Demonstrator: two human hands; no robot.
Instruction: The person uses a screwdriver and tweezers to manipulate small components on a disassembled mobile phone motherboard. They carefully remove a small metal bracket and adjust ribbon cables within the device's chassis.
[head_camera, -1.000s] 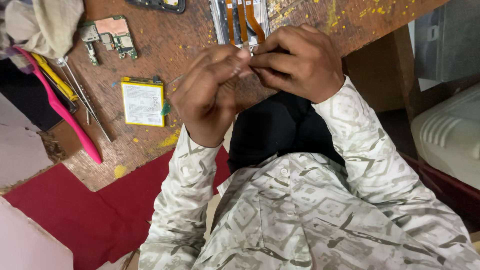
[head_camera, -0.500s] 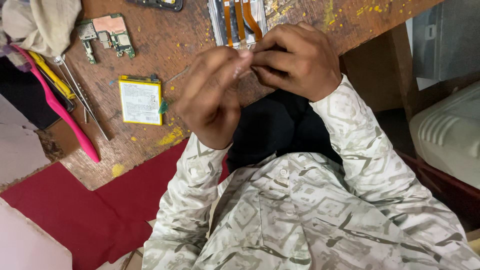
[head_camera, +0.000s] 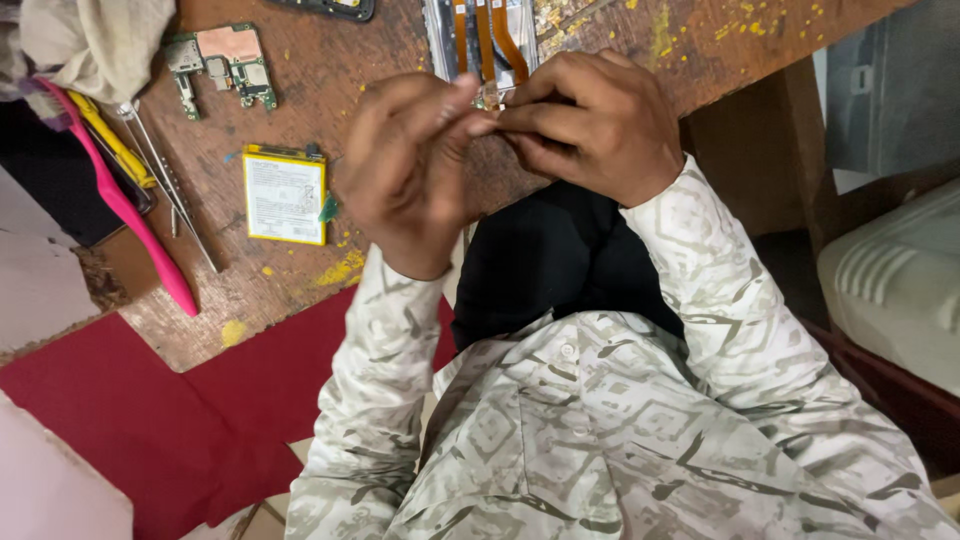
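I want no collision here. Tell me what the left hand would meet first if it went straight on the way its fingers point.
The left hand points right and slightly up, at the right hand. Their fingertips already meet, seemingly pinching something too small to identify.

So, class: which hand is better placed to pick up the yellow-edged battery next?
Left, probably: the left hand is beside the battery; the right hand lies farther off, though both pinch a small part.

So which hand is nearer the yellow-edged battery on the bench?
Left. The left hand is just beside the battery, a small gap between them. The right hand is farther off, beyond the left hand, its fingertips meeting the left's.
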